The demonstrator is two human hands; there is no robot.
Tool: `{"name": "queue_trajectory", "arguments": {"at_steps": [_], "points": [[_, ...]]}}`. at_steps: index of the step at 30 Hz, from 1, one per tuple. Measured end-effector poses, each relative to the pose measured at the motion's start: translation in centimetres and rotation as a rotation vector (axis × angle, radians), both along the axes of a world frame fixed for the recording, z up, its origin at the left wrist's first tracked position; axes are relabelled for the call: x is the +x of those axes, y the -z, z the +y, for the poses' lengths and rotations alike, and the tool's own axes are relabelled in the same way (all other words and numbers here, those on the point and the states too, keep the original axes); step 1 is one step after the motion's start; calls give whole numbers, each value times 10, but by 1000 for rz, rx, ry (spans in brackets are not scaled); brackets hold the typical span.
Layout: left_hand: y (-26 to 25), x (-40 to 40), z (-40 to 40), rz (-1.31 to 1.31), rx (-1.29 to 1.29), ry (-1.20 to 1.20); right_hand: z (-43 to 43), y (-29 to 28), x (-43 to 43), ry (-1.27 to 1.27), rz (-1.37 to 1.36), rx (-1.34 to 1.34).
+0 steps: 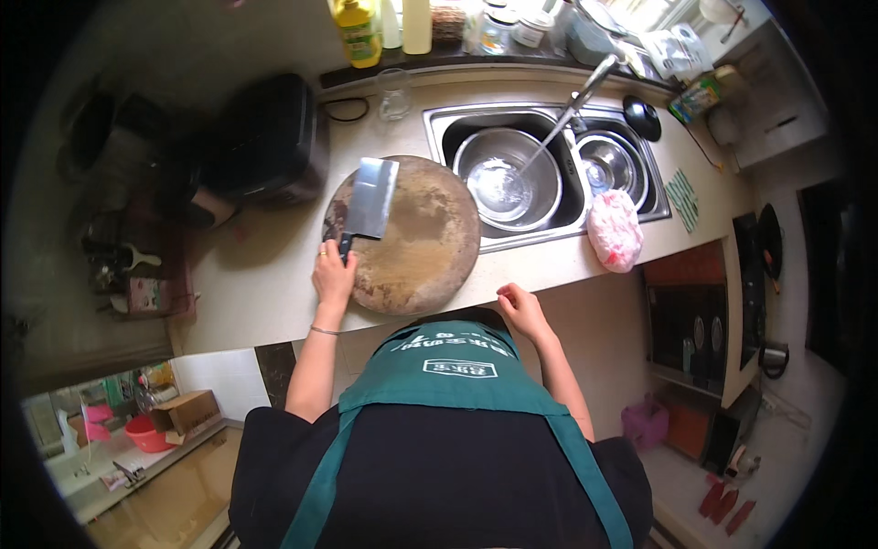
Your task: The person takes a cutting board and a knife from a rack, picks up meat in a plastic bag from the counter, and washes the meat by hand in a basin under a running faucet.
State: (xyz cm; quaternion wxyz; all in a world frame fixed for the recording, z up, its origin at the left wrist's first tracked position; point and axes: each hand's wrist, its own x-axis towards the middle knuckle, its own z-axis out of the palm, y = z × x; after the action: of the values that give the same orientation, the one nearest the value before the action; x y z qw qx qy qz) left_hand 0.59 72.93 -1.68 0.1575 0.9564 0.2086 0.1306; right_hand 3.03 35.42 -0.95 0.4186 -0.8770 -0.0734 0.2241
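My left hand [333, 276] grips the black handle of a Chinese cleaver [371, 195]. The cleaver lies flat on a round, worn wooden chopping board [439, 254], its broad blade pointing away from me. My right hand [524, 310] is just off the counter's front edge, right of the board, fingers loosely bent and holding nothing. Beyond it, a stainless steel basin [466, 161] sits in the left sink bowl under a stream from the faucet [593, 79]. A pink-and-white plastic bag [615, 232], its contents hidden, rests at the sink's front edge.
Metal bowls [643, 171] occupy the right sink bowl. A black bowl [642, 118] and a striped green cloth [682, 200] lie to the right. A clear glass jar [394, 96] and a large black appliance [274, 137] stand left. Bottles and jars [496, 33] line the windowsill.
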Motion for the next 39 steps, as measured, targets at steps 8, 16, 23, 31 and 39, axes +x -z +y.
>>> {"name": "queue_trajectory", "arguments": {"at_steps": [8,16,23,31,39], "points": [[-3,6,13,87,113,-80,-116,-51,95,289,-401,-29],[-49,27,-61,-168,270,-169,-244,-21,151,441,-613,-461],[-72,124,-219,-298,-57,283,-249,-5,188,289,-642,-356],[-71,168,-382,-138,-340,872,-273,-13,218,312,-358,304],[-46,189,-469,29,-650,840,-275,-66,206,77,-197,372]]}}
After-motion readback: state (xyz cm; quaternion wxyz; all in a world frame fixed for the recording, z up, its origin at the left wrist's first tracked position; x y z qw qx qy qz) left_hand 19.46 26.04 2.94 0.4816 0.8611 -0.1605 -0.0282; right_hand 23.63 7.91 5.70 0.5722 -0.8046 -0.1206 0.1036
